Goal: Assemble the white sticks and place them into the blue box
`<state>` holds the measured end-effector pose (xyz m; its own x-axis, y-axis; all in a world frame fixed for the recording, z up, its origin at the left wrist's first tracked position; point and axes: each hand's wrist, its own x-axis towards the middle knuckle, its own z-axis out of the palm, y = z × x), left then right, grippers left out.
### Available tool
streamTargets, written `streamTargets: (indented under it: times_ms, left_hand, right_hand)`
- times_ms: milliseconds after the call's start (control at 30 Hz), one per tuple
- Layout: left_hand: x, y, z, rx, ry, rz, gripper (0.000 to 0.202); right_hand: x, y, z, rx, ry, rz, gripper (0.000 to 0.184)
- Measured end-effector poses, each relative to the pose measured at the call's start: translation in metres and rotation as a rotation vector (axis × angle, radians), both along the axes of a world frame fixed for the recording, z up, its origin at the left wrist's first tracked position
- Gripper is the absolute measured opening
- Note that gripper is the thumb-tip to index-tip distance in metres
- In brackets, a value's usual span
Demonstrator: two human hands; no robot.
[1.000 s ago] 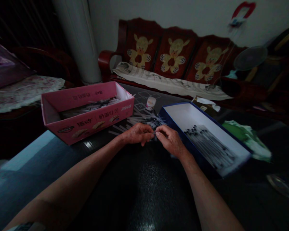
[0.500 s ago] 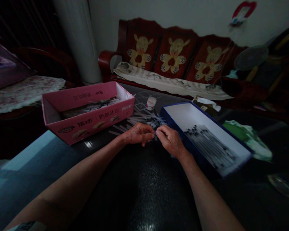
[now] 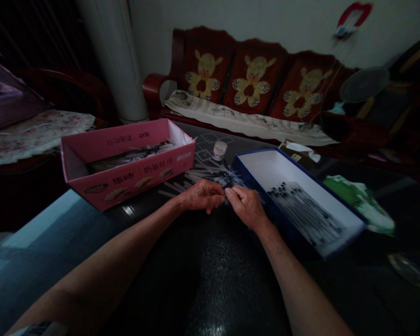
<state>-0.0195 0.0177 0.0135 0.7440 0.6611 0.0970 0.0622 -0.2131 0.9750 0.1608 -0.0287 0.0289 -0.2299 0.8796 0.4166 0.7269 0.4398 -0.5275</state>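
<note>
My left hand (image 3: 200, 194) and my right hand (image 3: 245, 204) meet at the middle of a dark glossy table (image 3: 203, 280). Both have their fingers pinched together on a small thin piece that I cannot make out in the dim light. Just beyond the fingertips lies a loose pile of thin white and dark sticks (image 3: 210, 173). To the right stands a blue-edged white box (image 3: 266, 168) holding a row of dark-tipped thin sticks (image 3: 303, 207). To the left stands a pink cardboard box (image 3: 126, 177) with more sticks inside.
A small white jar (image 3: 219, 150) stands behind the pile. A green and white cloth (image 3: 359, 198) lies right of the blue box. A red wooden bench (image 3: 252, 79) with bear cushions runs along the wall, beside a white column (image 3: 114, 56).
Almost nothing has moved. My right hand has shifted a touch closer to the left hand, fingers still pinched.
</note>
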Motion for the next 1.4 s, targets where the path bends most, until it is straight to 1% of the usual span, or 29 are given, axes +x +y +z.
streamTargets:
  times_ms: [67, 100, 167, 267, 333, 400, 467, 500, 533, 600, 633, 667, 700, 733, 767, 800, 833, 867, 933, 1000, 1033, 1067, 1100, 1133, 1167, 1233, 1267, 1333, 1400]
  left_hand:
    - [0.000, 0.000, 0.000, -0.004, -0.002, -0.001, 0.020]
    - [0.000, 0.000, 0.001, -0.012, -0.001, -0.003, 0.021]
    - [0.000, -0.001, 0.002, -0.023, 0.005, -0.005, 0.022]
    - [-0.001, -0.002, 0.004, -0.010, 0.018, 0.001, 0.020]
    - [-0.002, -0.002, 0.003, 0.015, 0.027, -0.004, 0.019]
    - [-0.001, -0.001, 0.002, 0.065, 0.046, -0.017, 0.020]
    - [0.000, -0.001, 0.002, 0.200, 0.060, -0.001, 0.022]
    - [0.000, -0.002, 0.003, 0.313, 0.049, 0.043, 0.022]
    - [0.000, -0.003, 0.004, 0.448, 0.018, 0.116, 0.022]
    - [0.000, -0.005, 0.009, 0.728, -0.096, 0.339, 0.026]
    - [-0.001, -0.006, 0.010, 0.832, -0.160, 0.458, 0.027]
    - [-0.002, -0.007, 0.012, 0.897, -0.206, 0.561, 0.026]
    - [-0.002, -0.008, 0.012, 0.930, -0.233, 0.631, 0.023]
    - [-0.002, -0.008, 0.011, 0.931, -0.246, 0.676, 0.020]
    - [-0.002, -0.008, 0.009, 0.897, -0.244, 0.700, 0.019]
    - [-0.002, -0.008, 0.006, 0.829, -0.233, 0.702, 0.020]
    - [-0.001, -0.006, 0.003, 0.730, -0.223, 0.680, 0.022]
    - [0.000, -0.004, 0.001, 0.589, -0.240, 0.675, 0.025]
    - [0.002, 0.000, -0.002, 0.243, -0.342, 0.655, 0.033]
    - [0.003, 0.006, -0.001, -0.086, -0.494, 0.653, 0.036]
    - [0.003, 0.008, 0.000, -0.236, -0.548, 0.617, 0.035]
    - [0.002, 0.010, 0.002, -0.360, -0.587, 0.581, 0.034]
    - [0.001, 0.011, 0.004, -0.450, -0.610, 0.544, 0.031]
    - [-0.001, 0.012, 0.005, -0.506, -0.616, 0.510, 0.030]
    - [-0.002, 0.013, 0.007, -0.530, -0.612, 0.482, 0.030]
    - [-0.004, 0.013, 0.008, -0.520, -0.582, 0.434, 0.034]
    - [-0.004, 0.013, 0.008, -0.505, -0.562, 0.409, 0.036]
    - [-0.004, 0.012, 0.009, -0.484, -0.526, 0.360, 0.040]
    - [-0.004, 0.011, 0.009, -0.469, -0.492, 0.338, 0.042]
  right_hand:
    - [-0.002, -0.001, -0.001, -0.007, 0.010, -0.066, 0.045]
    - [-0.002, -0.001, 0.000, -0.005, 0.012, -0.069, 0.045]
    - [-0.001, -0.001, 0.001, 0.014, 0.004, -0.016, 0.042]
    - [0.001, -0.001, 0.002, 0.020, -0.018, 0.093, 0.032]
    - [0.000, -0.001, 0.002, -0.002, -0.015, 0.105, 0.030]
    - [-0.001, -0.002, 0.002, -0.020, 0.007, 0.078, 0.033]
    - [0.000, -0.002, 0.002, -0.034, 0.043, 0.037, 0.035]
    - [0.001, -0.002, 0.003, -0.037, 0.064, 0.008, 0.036]
    - [0.003, -0.001, 0.004, -0.038, 0.089, -0.032, 0.037]
    - [0.008, 0.002, 0.005, -0.035, 0.174, -0.156, 0.039]
    - [0.011, 0.004, 0.004, -0.036, 0.257, -0.231, 0.040]
    - [0.013, 0.007, 0.003, -0.050, 0.372, -0.301, 0.040]
    - [0.014, 0.009, 0.002, -0.077, 0.513, -0.357, 0.040]
    - [0.014, 0.011, 0.000, -0.117, 0.662, -0.394, 0.040]
    - [0.011, 0.013, -0.002, -0.169, 0.795, -0.407, 0.040]
    - [0.008, 0.013, -0.005, -0.229, 0.891, -0.399, 0.040]
    - [0.003, 0.012, -0.007, -0.290, 0.941, -0.372, 0.040]
    - [-0.002, 0.011, -0.008, -0.345, 0.947, -0.332, 0.041]
    - [-0.012, 0.005, -0.009, -0.423, 0.869, -0.224, 0.041]
    - [-0.020, -0.001, -0.007, -0.472, 0.722, -0.102, 0.040]
    - [-0.022, -0.004, -0.006, -0.497, 0.630, -0.037, 0.039]
    - [-0.023, -0.006, -0.004, -0.506, 0.528, 0.015, 0.040]
    - [-0.022, -0.007, -0.002, -0.483, 0.416, 0.040, 0.040]
    - [-0.020, -0.007, 0.000, -0.424, 0.298, 0.034, 0.038]
    - [-0.017, -0.006, 0.002, -0.339, 0.179, -0.002, 0.035]
    - [-0.010, -0.004, 0.003, -0.171, -0.055, -0.132, 0.025]
    - [-0.007, -0.004, 0.003, -0.131, -0.171, -0.194, 0.020]
    - [-0.004, -0.004, 0.002, -0.150, -0.371, -0.286, 0.019]
    - [-0.006, -0.006, 0.001, -0.192, -0.509, -0.341, 0.024]
